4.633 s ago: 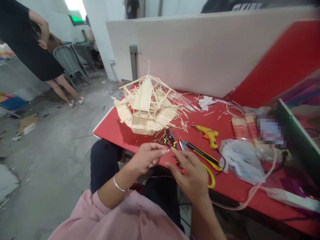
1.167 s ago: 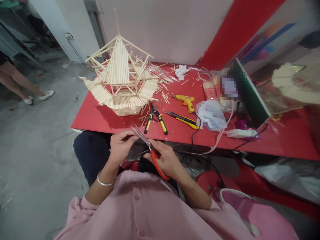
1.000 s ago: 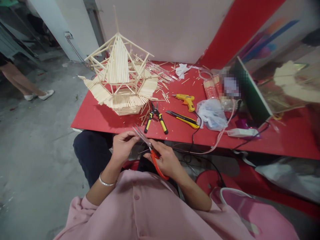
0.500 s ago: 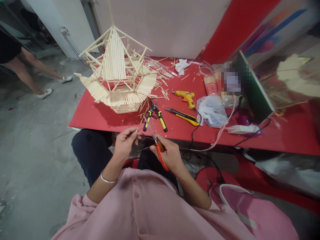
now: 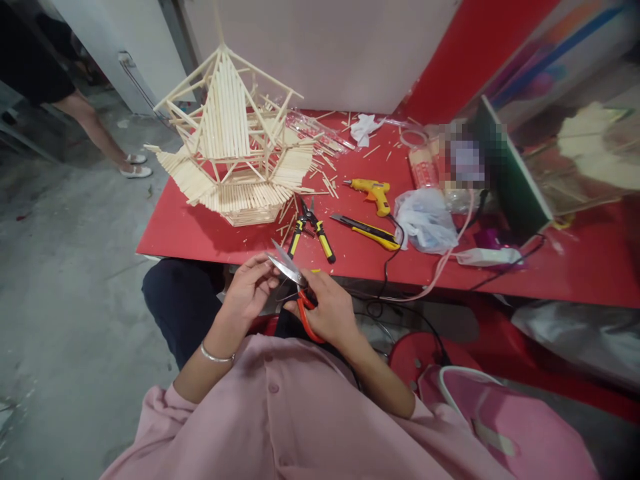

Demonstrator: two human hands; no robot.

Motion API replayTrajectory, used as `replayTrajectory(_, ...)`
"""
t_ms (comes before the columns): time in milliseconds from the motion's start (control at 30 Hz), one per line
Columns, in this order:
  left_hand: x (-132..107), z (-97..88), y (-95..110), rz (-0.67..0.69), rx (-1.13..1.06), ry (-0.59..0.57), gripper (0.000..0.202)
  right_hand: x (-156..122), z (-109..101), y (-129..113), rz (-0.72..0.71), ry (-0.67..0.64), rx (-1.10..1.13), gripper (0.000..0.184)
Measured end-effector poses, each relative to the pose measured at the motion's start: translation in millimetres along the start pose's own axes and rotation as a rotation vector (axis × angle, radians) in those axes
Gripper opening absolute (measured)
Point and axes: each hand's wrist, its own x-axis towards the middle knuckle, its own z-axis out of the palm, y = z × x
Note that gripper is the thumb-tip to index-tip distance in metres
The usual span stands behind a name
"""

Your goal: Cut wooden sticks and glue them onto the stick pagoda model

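Observation:
Scissors with orange-red handles are in my right hand, their blades parted and pointing up and left. The blade tips reach my left hand, whose fingers are pinched together. What they pinch is too small to make out, though a thin dark strand hangs between the hands. Just beyond, on the table, lie yellow-and-black cutting pliers with their handles spread. A model pavilion built of thin wooden sticks stands behind, at the left of the table.
On the red table are a yellow glue gun, a utility knife, a white plastic bag and scattered sticks. A green board stands at the right. Cables hang over the front edge. Another person's leg shows at the left.
The scissors have moved left to my left hand, and their blades have opened. My left hand has hardly shifted. At the left, the other person has stepped to the right.

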Motion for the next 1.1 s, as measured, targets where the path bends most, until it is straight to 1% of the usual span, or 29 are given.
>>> replayTrajectory(200, 0.1, 0.6, -0.5, 0.057, 0.031, 0.014, 0.024, 1.5, 1.9, 1.0, -0.027, -0.004, -0.046, 0.063)
replayTrajectory(467, -3.6, 1.0, 0.6, 0.032, 0.092, -0.026, 0.025, 3.3, 0.4, -2.8, -0.046, -0.004, -0.042, 0.063)
replayTrajectory(600, -2.8, -3.0, 0.8, 0.067, 0.122, -0.066, 0.022, 2.8, -0.1, -2.7, -0.050, -0.005, -0.001, 0.062)
replayTrajectory(767, -3.3, -4.6, 2.9, 0.065, 0.162, -0.107, 0.023, 2.9, -2.4, -2.8, -0.062, -0.015, 0.058, 0.061)
replayTrajectory(900, -3.7, -4.8, 2.5, 0.071, 0.165, -0.101, 0.024, 3.8, -5.7, -4.9, -0.062, -0.038, 0.077, 0.060)
replayTrajectory(1000, -3.9, -5.6, 1.6, 0.068, 0.160, -0.084, 0.024, 2.8, -4.1, -5.1, -0.049, -0.067, 0.093, 0.063)
replayTrajectory(1100, -4.7, -4.7, 1.8, 0.061, 0.172, -0.085, 0.025, -0.1, 1.6, -2.6, -0.046, -0.044, 0.160, 0.056)
